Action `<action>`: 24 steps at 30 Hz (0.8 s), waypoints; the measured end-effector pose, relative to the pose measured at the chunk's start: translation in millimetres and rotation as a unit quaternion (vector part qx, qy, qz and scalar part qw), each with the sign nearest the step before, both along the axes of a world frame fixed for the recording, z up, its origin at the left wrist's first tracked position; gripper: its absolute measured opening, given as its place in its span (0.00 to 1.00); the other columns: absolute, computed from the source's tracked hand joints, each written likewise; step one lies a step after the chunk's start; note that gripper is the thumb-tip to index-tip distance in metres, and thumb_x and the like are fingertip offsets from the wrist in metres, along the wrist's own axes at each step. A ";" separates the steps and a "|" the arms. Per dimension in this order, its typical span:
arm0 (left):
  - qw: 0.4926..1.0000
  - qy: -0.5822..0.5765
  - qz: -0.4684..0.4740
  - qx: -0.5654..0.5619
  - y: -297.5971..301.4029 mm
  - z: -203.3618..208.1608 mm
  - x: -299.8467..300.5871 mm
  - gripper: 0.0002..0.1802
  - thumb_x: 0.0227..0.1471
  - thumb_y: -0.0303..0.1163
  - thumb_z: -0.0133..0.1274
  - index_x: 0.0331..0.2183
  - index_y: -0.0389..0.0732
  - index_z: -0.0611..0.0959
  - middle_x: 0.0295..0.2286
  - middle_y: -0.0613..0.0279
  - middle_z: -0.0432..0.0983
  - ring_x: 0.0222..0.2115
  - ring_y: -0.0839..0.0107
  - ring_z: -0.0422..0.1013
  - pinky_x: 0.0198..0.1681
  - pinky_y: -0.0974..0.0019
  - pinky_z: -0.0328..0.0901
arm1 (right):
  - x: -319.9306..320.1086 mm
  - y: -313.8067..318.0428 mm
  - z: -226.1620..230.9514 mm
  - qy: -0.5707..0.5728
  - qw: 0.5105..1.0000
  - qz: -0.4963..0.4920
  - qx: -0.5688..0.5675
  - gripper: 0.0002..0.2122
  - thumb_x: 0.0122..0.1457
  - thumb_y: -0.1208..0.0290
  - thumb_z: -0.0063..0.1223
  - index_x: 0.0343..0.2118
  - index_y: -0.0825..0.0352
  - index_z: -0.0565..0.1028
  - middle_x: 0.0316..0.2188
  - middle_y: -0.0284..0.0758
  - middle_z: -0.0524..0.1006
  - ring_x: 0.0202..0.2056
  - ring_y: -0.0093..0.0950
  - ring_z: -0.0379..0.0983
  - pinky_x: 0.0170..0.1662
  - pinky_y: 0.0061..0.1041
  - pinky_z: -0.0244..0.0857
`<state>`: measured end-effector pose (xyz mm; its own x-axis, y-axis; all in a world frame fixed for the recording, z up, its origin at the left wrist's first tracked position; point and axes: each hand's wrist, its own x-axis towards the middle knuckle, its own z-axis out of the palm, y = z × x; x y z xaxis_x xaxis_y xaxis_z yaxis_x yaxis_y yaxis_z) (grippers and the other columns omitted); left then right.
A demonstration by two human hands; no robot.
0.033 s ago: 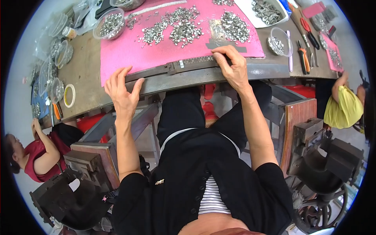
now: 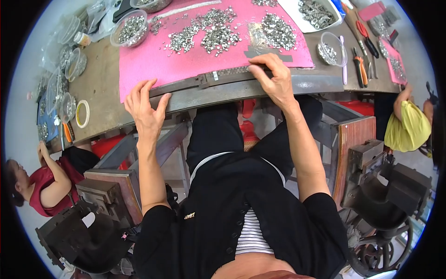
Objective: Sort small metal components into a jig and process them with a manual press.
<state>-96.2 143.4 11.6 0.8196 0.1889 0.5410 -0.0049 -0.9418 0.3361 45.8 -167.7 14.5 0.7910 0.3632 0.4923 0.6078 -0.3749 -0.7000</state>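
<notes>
A long dark metal bar [image 2: 179, 85] lies along the table's front edge, with a toothed section [image 2: 232, 73] in its right half. A small pale piece [image 2: 215, 76] sits on it near the middle. My left hand [image 2: 145, 104] rests at the bar's left end, thumb on the near side and fingers spread on the far side. Over the right end is my right hand [image 2: 278, 83], fingers curved and thumb apart; no held piece shows. Heaps of small silver metal pieces [image 2: 220, 38] lie on the pink ribbed mat [image 2: 153, 65] behind the bar.
Clear tubs [image 2: 130, 29] of metal pieces stand left and right, with a white tray [image 2: 301, 21] at the back right. Pliers [image 2: 359, 69] lie at the right, a tape roll [image 2: 82, 114] at the left. Other people sit at both sides, one in a red top [image 2: 51, 186].
My right thumb and fingertips have shifted slightly left along the bar. The left hand and the bar look unmoved.
</notes>
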 end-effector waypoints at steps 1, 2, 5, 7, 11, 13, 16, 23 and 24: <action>1.000 0.003 0.006 0.004 2.5 -4.8 -0.8 0.26 0.46 0.35 0.69 0.49 0.45 0.82 0.49 0.59 0.74 0.50 0.57 0.66 0.58 0.52 0.55 | -1.1 1.4 1.6 -0.056 0.998 0.010 -0.037 0.07 0.54 0.75 0.66 0.37 0.67 0.82 0.34 0.35 0.80 0.38 0.32 0.76 0.45 0.29 0.66; 1.000 0.006 0.012 0.006 2.4 -6.7 0.8 0.26 0.46 0.35 0.69 0.48 0.46 0.83 0.50 0.59 0.73 0.50 0.57 0.66 0.58 0.52 0.55 | -0.8 1.0 1.2 -0.059 0.997 0.014 -0.052 0.09 0.52 0.74 0.68 0.36 0.66 0.82 0.34 0.34 0.80 0.39 0.32 0.75 0.46 0.30 0.65; 1.000 0.012 -0.008 0.001 2.6 -6.3 3.8 0.24 0.45 0.35 0.69 0.47 0.47 0.84 0.50 0.59 0.73 0.50 0.57 0.66 0.57 0.52 0.55 | 4.3 -0.2 3.2 -0.077 0.994 0.031 -0.070 0.09 0.52 0.75 0.68 0.35 0.66 0.82 0.35 0.34 0.80 0.39 0.32 0.75 0.45 0.31 0.65; 1.000 0.001 -0.005 0.000 5.2 -3.5 1.6 0.23 0.45 0.35 0.69 0.46 0.47 0.84 0.49 0.59 0.73 0.50 0.57 0.66 0.57 0.52 0.55 | 5.1 2.7 14.0 -0.087 0.990 0.045 -0.099 0.08 0.52 0.75 0.68 0.35 0.66 0.82 0.35 0.34 0.80 0.38 0.33 0.75 0.44 0.31 0.65; 1.000 -0.013 -0.008 0.026 5.9 -7.1 4.3 0.20 0.45 0.34 0.68 0.43 0.47 0.85 0.47 0.59 0.74 0.48 0.57 0.67 0.55 0.54 0.58 | 16.2 -2.8 19.1 -0.032 0.988 0.096 -0.120 0.07 0.55 0.77 0.64 0.37 0.68 0.81 0.35 0.34 0.80 0.39 0.31 0.76 0.45 0.29 0.66; 1.000 -0.015 -0.012 0.017 7.2 1.0 1.1 0.20 0.45 0.33 0.69 0.43 0.46 0.85 0.46 0.59 0.74 0.46 0.57 0.68 0.53 0.55 0.60 | 17.4 -3.1 16.2 0.029 0.992 0.099 -0.070 0.06 0.55 0.77 0.64 0.36 0.68 0.81 0.34 0.34 0.80 0.38 0.31 0.76 0.43 0.30 0.67; 0.997 -0.013 -0.060 -0.040 6.8 26.3 -3.3 0.20 0.44 0.28 0.69 0.42 0.44 0.85 0.43 0.58 0.75 0.42 0.58 0.70 0.48 0.58 0.64 | 16.4 -7.9 8.3 0.095 0.991 0.096 0.005 0.05 0.56 0.79 0.61 0.36 0.69 0.80 0.34 0.35 0.80 0.36 0.31 0.76 0.41 0.28 0.69; 0.962 0.027 -0.234 -0.137 -61.9 101.5 6.9 0.30 0.45 0.19 0.67 0.51 0.40 0.80 0.41 0.55 0.76 0.38 0.62 0.74 0.42 0.64 0.71 | 5.2 -11.7 9.0 0.084 0.995 0.044 0.038 0.06 0.58 0.79 0.61 0.38 0.69 0.80 0.34 0.34 0.80 0.36 0.24 0.76 0.42 0.23 0.70; 0.947 0.039 -0.281 -0.153 -73.9 98.7 19.8 0.26 0.45 0.21 0.66 0.49 0.39 0.80 0.40 0.54 0.75 0.38 0.60 0.74 0.41 0.62 0.72 | 5.3 -9.9 12.7 0.133 0.987 0.032 0.082 0.06 0.58 0.79 0.61 0.39 0.69 0.80 0.34 0.34 0.79 0.35 0.24 0.76 0.41 0.23 0.70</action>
